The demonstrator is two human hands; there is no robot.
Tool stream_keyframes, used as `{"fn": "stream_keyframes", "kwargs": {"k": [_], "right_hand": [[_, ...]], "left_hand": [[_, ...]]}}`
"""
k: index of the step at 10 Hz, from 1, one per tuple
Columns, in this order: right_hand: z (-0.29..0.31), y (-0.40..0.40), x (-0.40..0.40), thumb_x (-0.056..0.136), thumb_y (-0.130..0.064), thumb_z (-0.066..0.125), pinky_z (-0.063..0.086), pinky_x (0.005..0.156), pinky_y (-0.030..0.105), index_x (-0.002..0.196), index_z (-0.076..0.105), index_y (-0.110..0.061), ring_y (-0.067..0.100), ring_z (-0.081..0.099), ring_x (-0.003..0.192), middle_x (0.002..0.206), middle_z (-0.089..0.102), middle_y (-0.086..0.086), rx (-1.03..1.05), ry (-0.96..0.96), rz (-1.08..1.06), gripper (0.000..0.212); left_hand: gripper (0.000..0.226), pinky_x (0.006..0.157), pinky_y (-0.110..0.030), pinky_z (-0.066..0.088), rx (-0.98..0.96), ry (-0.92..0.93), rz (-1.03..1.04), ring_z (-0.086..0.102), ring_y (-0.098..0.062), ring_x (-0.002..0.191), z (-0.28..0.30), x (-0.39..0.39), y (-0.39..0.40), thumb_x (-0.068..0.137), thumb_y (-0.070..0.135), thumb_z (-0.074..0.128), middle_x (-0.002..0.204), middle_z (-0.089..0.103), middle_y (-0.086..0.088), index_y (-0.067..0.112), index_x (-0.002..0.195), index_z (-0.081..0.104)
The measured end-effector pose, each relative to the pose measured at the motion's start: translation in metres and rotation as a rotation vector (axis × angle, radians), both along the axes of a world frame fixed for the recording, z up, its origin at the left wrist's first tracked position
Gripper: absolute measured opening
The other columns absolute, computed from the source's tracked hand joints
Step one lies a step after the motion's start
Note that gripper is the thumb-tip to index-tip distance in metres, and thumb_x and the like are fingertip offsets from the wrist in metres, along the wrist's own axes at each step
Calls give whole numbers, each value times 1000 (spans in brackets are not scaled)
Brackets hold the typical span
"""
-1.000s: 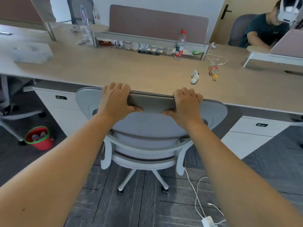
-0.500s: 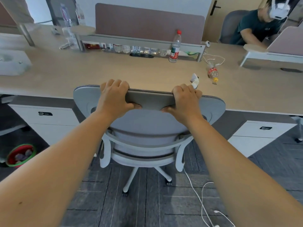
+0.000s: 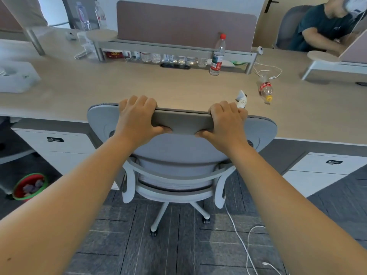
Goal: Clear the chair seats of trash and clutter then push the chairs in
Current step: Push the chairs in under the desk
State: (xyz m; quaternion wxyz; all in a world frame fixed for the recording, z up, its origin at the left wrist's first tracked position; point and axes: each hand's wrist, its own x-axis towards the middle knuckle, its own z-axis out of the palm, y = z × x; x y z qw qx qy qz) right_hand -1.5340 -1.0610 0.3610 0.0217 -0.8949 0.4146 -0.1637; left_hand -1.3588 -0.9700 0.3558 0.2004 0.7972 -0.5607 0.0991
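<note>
1. Both my hands are clamped on the top rail of the chair [image 3: 181,147]: my left hand [image 3: 137,120] toward the left end, my right hand [image 3: 226,124] toward the right, fingers curled over the top and thumbs pressed against the back face. I judge this even, wide hold lets me steer the chair straight in without it swivelling on its casters.
2. Its backrest stands at the near edge of the table [image 3: 139,86], with the seat hidden beneath it, so I cannot tell whether the seat is cleared.
3. On the table, near its right part, lie a tipped bottle [image 3: 265,90] and a small white item [image 3: 241,99] just beyond my right fingers; an upright bottle [image 3: 217,56] stands toward the far edge.
4. On the grey floor, a white cable [image 3: 244,241] trails right of the chair base; I judge a caster could catch it. A red bin [image 3: 29,187] sits at left.
5. Another person [image 3: 321,26] sits at the far right corner.
</note>
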Motion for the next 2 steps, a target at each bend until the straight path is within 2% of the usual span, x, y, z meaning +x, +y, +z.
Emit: {"fn": "stream_keyframes", "kwargs": {"k": [1, 2], "right_hand": [[2, 3, 2, 81, -38, 64, 23, 93, 37, 119, 46, -11, 27, 39, 112, 123, 46, 9, 15, 11, 28, 51], [-4, 26, -18, 81, -31, 62, 27, 95, 35, 126, 48, -9, 31, 45, 115, 124, 52, 14, -86, -139, 110, 53]], "left_hand": [[58, 97, -43, 30, 89, -10, 63, 43, -34, 110, 10, -13, 3, 73, 46, 68, 116, 54, -17, 4, 110, 52], [66, 109, -44, 30, 0, -2, -9, 37, -33, 127, 1, -41, 35, 76, 39, 68, 135, 46, -15, 6, 129, 44]]}}
